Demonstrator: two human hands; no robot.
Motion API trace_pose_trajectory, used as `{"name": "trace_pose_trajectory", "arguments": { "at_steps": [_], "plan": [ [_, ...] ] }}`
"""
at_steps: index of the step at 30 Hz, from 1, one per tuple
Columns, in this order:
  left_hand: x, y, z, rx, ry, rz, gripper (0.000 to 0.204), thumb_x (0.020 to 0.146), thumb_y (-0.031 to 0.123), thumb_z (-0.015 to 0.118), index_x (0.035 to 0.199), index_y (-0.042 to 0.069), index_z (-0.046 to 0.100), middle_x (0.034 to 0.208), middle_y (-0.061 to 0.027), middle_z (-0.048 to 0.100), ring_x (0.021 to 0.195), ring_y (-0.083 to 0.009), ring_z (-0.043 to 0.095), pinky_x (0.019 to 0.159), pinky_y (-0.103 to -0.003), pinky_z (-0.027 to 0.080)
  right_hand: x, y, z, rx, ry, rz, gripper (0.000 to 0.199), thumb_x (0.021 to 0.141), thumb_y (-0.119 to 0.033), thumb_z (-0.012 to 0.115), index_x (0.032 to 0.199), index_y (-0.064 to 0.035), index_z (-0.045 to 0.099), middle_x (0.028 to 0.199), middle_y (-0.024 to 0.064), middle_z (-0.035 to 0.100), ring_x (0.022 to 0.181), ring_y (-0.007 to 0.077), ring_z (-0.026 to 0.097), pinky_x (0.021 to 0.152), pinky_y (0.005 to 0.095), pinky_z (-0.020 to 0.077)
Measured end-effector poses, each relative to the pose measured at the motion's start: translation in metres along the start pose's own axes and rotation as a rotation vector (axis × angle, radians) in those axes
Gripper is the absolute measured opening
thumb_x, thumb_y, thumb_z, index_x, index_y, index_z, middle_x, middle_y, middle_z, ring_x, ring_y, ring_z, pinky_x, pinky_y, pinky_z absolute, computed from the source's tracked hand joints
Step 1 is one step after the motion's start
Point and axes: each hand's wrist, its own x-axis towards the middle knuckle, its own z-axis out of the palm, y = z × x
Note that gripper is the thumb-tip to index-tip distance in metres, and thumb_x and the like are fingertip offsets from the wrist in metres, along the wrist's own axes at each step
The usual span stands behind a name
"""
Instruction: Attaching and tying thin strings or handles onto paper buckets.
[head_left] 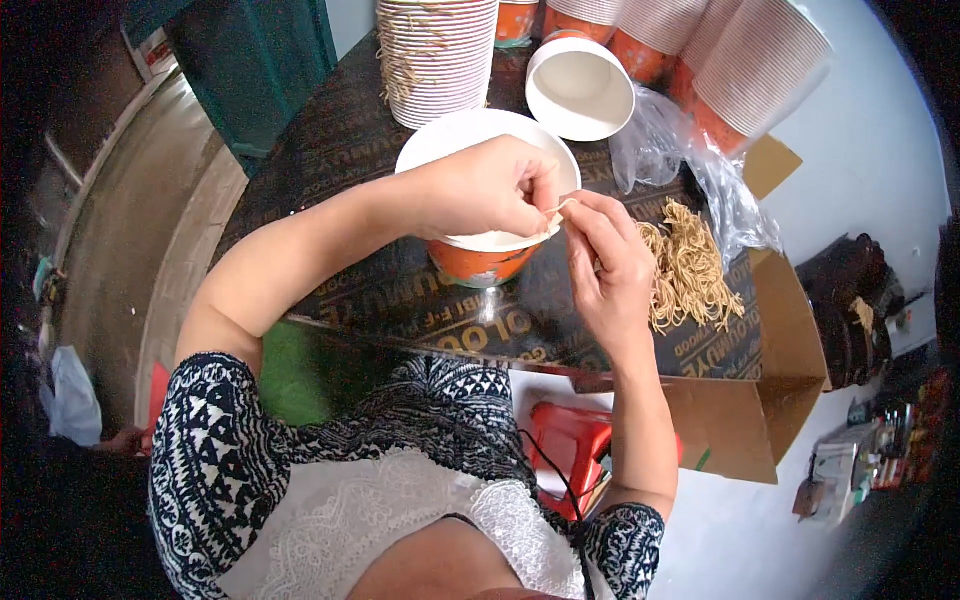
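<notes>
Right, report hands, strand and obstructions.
Left hand and right hand pinching thin tan strand. Nearest orange-and-white cup upright. Left hand partly hides its mouth.

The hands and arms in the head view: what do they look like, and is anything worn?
The left hand and right hand are human, without gloves. The left sleeve and right sleeve are short, with a dark-and-white geometric pattern.

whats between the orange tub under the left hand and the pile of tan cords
Between tub and cords, the head view shows the right hand above the dark tabletop.
</notes>
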Motion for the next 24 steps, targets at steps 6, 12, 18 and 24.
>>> {"name": "trace_pose_trajectory", "arguments": {
  "at_steps": [6,12,18,24],
  "plan": [
    [-0.008,0.003,0.021,0.487,0.279,0.294,0.011,0.082,0.000,0.065,0.090,0.001,0.058,0.077,-0.0052,0.062,0.070,-0.0128,0.060,0.062,-0.028,0.049,0.002,0.001,0.004,0.042,0.004,0.090,0.020,0.084,0.006,0.060,0.103,0.0020,0.063,0.100,0.0181,0.063,0.087,0.0316,0.065,0.074,0.0363,0.0525],
    [-0.013,0.004,0.024,0.776,0.424,0.472,0.012,0.080,-0.002,0.065,0.090,0.000,0.058,0.074,-0.0120,0.060,0.067,-0.0218,0.064,0.060,-0.033,0.051,0.007,-0.002,0.001,0.107,-0.007,0.143,0.020,0.086,0.005,0.058,0.105,0.0017,0.063,0.097,0.0179,0.061,0.084,0.0320,0.063,0.073,0.0360,0.0512],
    [-0.015,0.003,0.025,0.690,0.419,0.472,0.010,0.082,0.002,0.068,0.086,0.001,0.059,0.074,-0.0109,0.062,0.061,-0.0186,0.062,0.056,-0.031,0.050,0.011,-0.006,-0.006,0.192,-0.140,0.251,0.016,0.087,0.002,0.057,0.102,0.0019,0.062,0.099,0.0168,0.056,0.094,0.0302,0.058,0.082,0.0341,0.0466],
    [-0.015,0.007,0.021,0.549,0.336,0.309,0.009,0.084,0.004,0.067,0.089,0.000,0.061,0.074,-0.0043,0.061,0.063,-0.0093,0.057,0.058,-0.025,0.047,0.003,-0.003,-0.001,0.379,-0.075,0.362,0.008,0.084,0.003,0.061,0.092,0.0009,0.061,0.100,0.0133,0.058,0.091,0.0248,0.058,0.078,0.0326,0.0477]
  ]
}}
